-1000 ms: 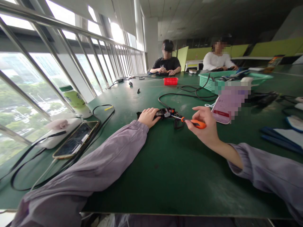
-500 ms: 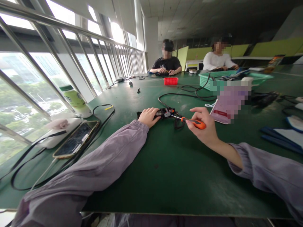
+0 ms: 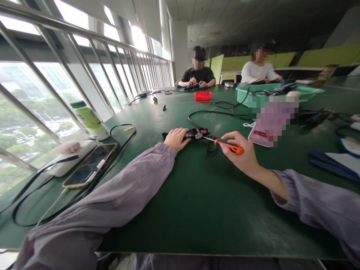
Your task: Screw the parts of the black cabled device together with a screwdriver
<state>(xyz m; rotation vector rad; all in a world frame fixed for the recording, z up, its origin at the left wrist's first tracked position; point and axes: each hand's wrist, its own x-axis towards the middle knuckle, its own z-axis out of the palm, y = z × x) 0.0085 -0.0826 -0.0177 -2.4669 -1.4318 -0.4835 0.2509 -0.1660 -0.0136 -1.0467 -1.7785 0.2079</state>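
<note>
Loosely, the right hand (image 3: 245,157) holds an orange screwdriver (image 3: 236,149) aslant.
Palm down, the left hand (image 3: 176,139) curls over a black device (image 3: 198,134).

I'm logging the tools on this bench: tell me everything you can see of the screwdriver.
The screwdriver has an orange and black handle, probably plastic or rubber, and a slim, metallic-looking shaft. The right hand holds it at a slant above the table, handle to the right, shaft pointing left at the black device. Its tip cannot be made out.
</note>
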